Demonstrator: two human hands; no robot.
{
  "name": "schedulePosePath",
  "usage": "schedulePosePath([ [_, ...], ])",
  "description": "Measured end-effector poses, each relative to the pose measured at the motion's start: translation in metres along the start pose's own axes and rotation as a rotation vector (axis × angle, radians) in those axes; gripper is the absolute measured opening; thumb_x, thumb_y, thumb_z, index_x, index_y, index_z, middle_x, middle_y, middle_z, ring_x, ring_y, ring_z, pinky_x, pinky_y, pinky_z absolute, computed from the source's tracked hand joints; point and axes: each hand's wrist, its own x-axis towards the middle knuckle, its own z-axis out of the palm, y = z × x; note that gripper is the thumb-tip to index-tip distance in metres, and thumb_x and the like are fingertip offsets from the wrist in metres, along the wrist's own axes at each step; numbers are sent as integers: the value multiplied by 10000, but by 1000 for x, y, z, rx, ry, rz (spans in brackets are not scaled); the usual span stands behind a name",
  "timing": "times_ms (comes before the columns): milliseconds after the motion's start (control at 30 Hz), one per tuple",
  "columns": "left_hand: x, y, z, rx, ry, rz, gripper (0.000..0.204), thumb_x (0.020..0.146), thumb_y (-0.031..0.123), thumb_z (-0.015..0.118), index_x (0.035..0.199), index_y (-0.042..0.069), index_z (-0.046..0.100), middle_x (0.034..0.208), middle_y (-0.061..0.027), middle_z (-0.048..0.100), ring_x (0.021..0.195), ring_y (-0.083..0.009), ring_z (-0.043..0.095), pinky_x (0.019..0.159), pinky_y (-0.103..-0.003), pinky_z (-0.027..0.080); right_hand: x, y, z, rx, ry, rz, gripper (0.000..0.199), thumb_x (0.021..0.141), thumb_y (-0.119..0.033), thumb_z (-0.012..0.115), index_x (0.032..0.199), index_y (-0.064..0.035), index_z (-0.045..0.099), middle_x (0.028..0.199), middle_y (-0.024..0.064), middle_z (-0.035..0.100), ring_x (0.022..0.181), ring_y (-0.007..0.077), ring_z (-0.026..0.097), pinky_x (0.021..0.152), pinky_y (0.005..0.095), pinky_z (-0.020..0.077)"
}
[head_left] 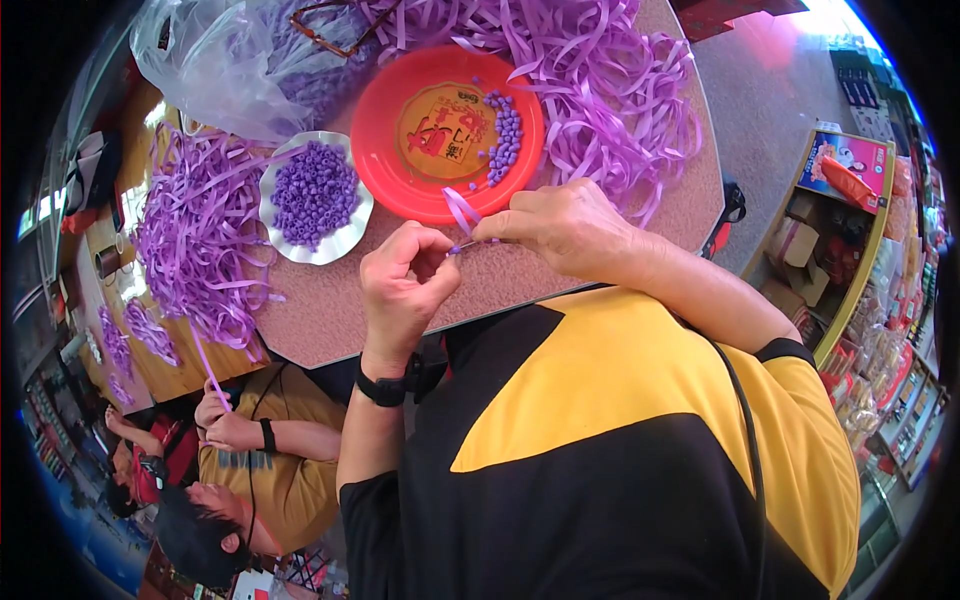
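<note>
Over the near edge of the table, my left hand [402,285] and my right hand [572,230] face each other, both pinched. A thin needle-like rod [467,245] spans the small gap between them, with small purple beads on it. My right fingertips grip its right end; my left thumb and forefinger close at its left end by a purple bead. A loop of purple ribbon [460,208] rises beside the fingertips. Just beyond, a red plate [372,150] holds loose purple beads [505,140] along its right side. A scalloped white dish [268,200] is heaped with more beads [315,195].
Purple ribbon [600,90] lies piled at the far right; another ribbon pile [200,230] is at left. A clear plastic bag [220,70] and glasses [335,45] lie at the back. At lower left a co-worker [290,460] holds ribbon. Shelves [835,250] stand at right.
</note>
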Motion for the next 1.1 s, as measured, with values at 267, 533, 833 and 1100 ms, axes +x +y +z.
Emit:
schedulePosePath([
  [267, -12, -19, 8, -462, 41, -344, 116, 819, -46, 686, 903, 6, 625, 791, 3, 594, 620, -46, 535, 564, -180, 430, -1, 6, 10, 3, -16, 3, 342, 766, -72, 694, 1079, -209, 693, 701, 42, 572, 632, 243, 628, 512, 395, 467],
  [533, -17, -31, 24, -874, 124, -479, 137, 851, -9, 672, 980, -12, 625, 827, -59, 640, 619, -115, 592, 539, -238, 477, -9, 11, 28, 167, 28, 112, 282, 819, -71, 694, 1082, -173, 696, 758, 60, 640, 690, 273, 654, 549, 370, 488],
  [833, -8, -24, 30, -681, 185, -513, 96, 877, 55, 683, 953, 4, 651, 851, -35, 638, 640, -96, 583, 559, -240, 475, -7, 11, 14, 822, -23, 441, 227, 896, -172, 690, 1101, -77, 681, 846, 32, 685, 751, 135, 646, 668, 277, 510],
  [1100, 20, -26, 49, 778, -13, 341, 179, 721, 37, 693, 895, 77, 669, 809, -79, 467, 824, -275, 503, 662, -405, 454, -30, 43, 4, 1106, 121, 691, 158, 935, -124, 627, 1040, -9, 653, 783, -6, 605, 646, 53, 568, 576, 210, 455],
])
